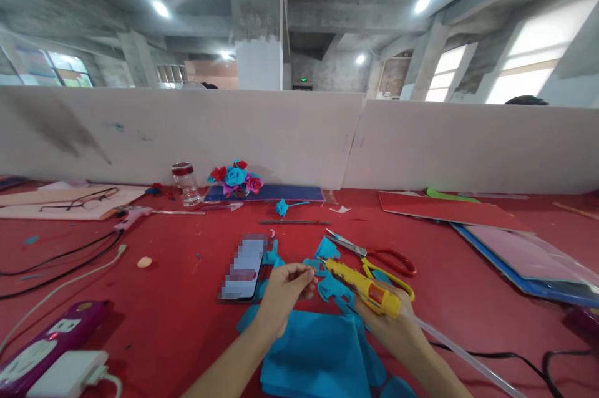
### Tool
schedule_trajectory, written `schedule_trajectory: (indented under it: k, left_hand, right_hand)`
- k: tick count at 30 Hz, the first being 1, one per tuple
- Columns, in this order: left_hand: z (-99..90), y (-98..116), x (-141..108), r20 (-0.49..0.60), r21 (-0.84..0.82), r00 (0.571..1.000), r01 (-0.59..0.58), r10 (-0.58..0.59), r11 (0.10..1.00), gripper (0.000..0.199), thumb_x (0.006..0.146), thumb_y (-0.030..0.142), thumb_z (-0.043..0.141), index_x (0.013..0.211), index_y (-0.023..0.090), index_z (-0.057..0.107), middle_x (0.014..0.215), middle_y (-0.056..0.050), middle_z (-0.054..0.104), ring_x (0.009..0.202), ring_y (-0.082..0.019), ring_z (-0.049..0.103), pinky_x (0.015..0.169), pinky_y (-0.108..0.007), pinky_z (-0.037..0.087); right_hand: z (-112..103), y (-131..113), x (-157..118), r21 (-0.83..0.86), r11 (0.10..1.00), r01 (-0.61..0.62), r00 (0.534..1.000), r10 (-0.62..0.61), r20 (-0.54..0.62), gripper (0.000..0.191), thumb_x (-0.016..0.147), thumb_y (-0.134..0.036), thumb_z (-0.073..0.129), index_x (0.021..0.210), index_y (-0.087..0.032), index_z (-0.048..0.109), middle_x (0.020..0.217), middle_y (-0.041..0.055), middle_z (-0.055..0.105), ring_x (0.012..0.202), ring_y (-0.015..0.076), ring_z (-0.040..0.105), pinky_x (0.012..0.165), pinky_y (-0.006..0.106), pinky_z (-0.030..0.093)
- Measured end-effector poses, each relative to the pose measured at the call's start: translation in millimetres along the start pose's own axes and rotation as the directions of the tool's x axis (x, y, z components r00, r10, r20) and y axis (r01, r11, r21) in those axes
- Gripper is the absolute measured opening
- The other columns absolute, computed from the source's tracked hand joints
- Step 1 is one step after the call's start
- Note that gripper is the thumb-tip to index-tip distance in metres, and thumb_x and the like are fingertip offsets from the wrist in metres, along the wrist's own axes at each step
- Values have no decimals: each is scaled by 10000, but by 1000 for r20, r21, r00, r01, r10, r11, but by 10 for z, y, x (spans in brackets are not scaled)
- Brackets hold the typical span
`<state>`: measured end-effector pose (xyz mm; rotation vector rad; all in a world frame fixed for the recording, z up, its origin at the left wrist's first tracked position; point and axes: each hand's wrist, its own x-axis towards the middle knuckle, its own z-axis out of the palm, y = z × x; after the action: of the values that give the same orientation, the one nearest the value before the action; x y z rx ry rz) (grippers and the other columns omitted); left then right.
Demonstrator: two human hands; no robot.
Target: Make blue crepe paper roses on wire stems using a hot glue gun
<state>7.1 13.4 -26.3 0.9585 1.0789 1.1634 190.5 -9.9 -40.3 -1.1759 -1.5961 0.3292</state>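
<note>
My right hand (pixel 388 307) is wrapped round a yellow glue gun (pixel 360 286), its nozzle pointing left and a clear glue stick trailing from its back. The fingertips of my left hand (pixel 292 286) are pinched together just left of the nozzle, beside a small blue piece (pixel 312 264) that they seem to hold. Below both hands lies a stack of blue sheets (pixel 313 354). Blue scraps (pixel 334 289) lie between the hands. Scissors with red and yellow handles (pixel 369 254) rest open behind the glue gun.
A phone (pixel 246 267) lies left of my left hand. Farther back are a blue flower (pixel 281 207), a flower arrangement (pixel 236 178) and a glass jar (pixel 186 184). A power strip (pixel 56 339) and cables are at left, coloured sheets (pixel 528 254) at right. A white partition (pixel 187 130) stands behind.
</note>
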Motion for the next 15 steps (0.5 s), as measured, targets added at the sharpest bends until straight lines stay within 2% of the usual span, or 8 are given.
schedule_trajectory:
  k: [3,5,11,15]
  left_hand:
    - [-6,-16,19,-3,70,997,-72,72,995,214,621,346,694,666,137,675,594,-25,639,538,-123,566,499,-212,458]
    - [-18,-26,28,-1,120,993,-116,117,986,195,638,335,677,671,143,673,591,-23,640,529,-130,570,495,-219,461]
    - [-47,-25,28,14,186,987,-158,158,970,188,679,331,638,704,148,672,607,-31,650,533,-144,586,495,-230,472]
    - [-47,-12,18,14,213,987,-162,163,964,199,684,346,633,689,150,669,609,-37,654,541,-153,594,498,-235,474]
  right_hand:
    - [-19,-17,8,-62,998,28,995,-22,93,149,665,-158,521,542,-202,450,485,-33,500,394,111,476,372,211,395]
    - [-22,-17,14,-97,994,42,993,-31,116,150,670,-155,509,546,-204,442,496,-35,495,401,104,474,384,206,396]
    - [5,-1,16,-108,981,161,987,-158,37,203,656,-132,503,512,-213,386,459,-56,444,382,92,449,374,196,373]
    - [-1,-38,22,-110,986,125,992,-121,43,174,660,-112,486,536,-218,425,482,-46,474,387,101,476,369,200,394]
